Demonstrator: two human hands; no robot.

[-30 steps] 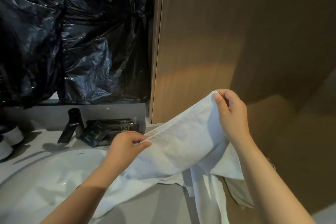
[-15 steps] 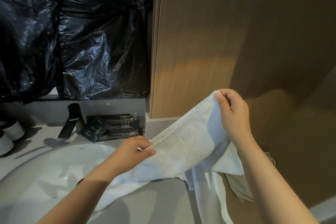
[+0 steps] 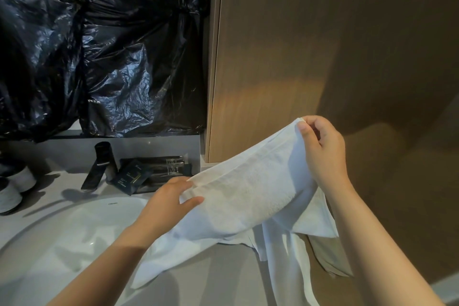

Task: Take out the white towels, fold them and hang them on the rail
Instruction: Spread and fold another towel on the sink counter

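A white towel (image 3: 248,196) is stretched between my two hands above the counter's right end. My right hand (image 3: 323,154) pinches its upper corner, raised near the wooden panel. My left hand (image 3: 171,201) holds the lower left corner between thumb and fingers, just over the basin's edge. The towel's loose part hangs down past the counter edge and trails onto the basin. A second pale cloth (image 3: 330,256) shows below my right forearm, partly hidden. No rail is in view.
A white basin (image 3: 62,238) sits in the grey counter (image 3: 218,278). Behind it stand a black tap (image 3: 99,166) and dark toiletry packets (image 3: 149,171). Two white cups (image 3: 15,186) are at the left. Black plastic sheeting (image 3: 99,45) covers the wall; a wooden panel (image 3: 323,45) rises on the right.
My left hand has slid a little to the right and down along the towel's edge. My right hand keeps its corner almost still.
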